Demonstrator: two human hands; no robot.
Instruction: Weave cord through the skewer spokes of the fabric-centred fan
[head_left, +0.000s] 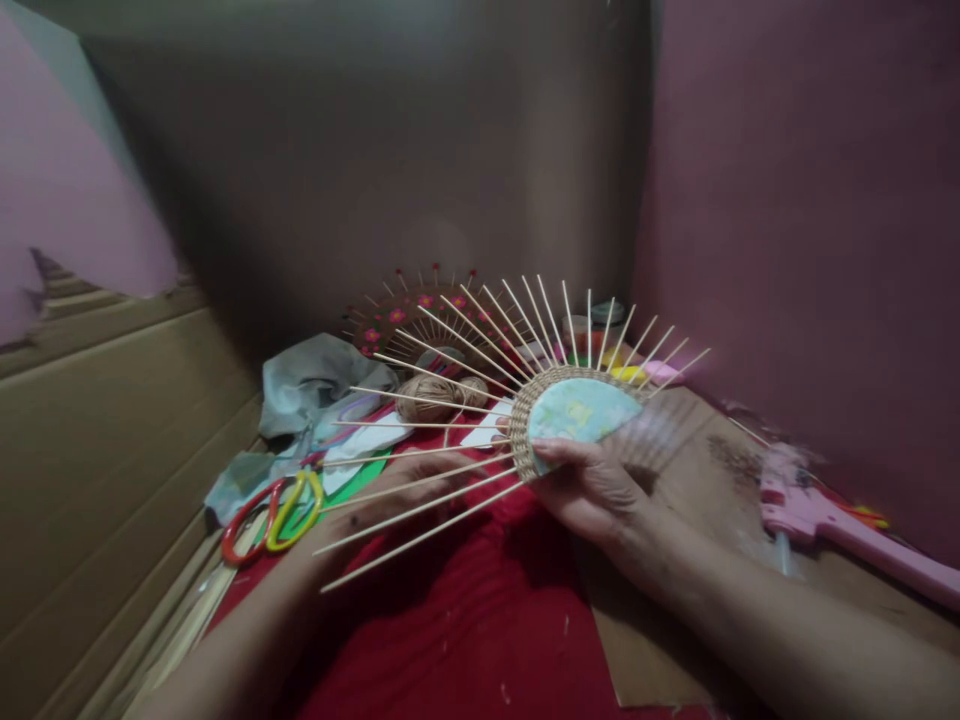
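Note:
A half-round fan frame is held up in front of me, with thin wooden sticks [420,498] radiating from a woven twine band [519,425] around a pale blue flowered centre [581,408]. My right hand [596,495] grips its lower edge, thumb on the front and the other fingers mostly behind. Behind the lower left sticks is my left hand [424,478], its fingers stretched toward the band and partly hidden and blurred. Whether it touches the sticks I cannot tell. A ball of brown twine [431,397] lies just beyond, a strand hanging from it.
Scissors with red and yellow handles [296,510] lie at left near crumpled grey cloth [319,380]. A pink glue gun [817,515] rests at right by a cardboard sheet [690,480]. Behind stands a flower-decorated fan [390,318]. Red cloth [480,620] covers the work surface; cardboard [112,430] walls the left.

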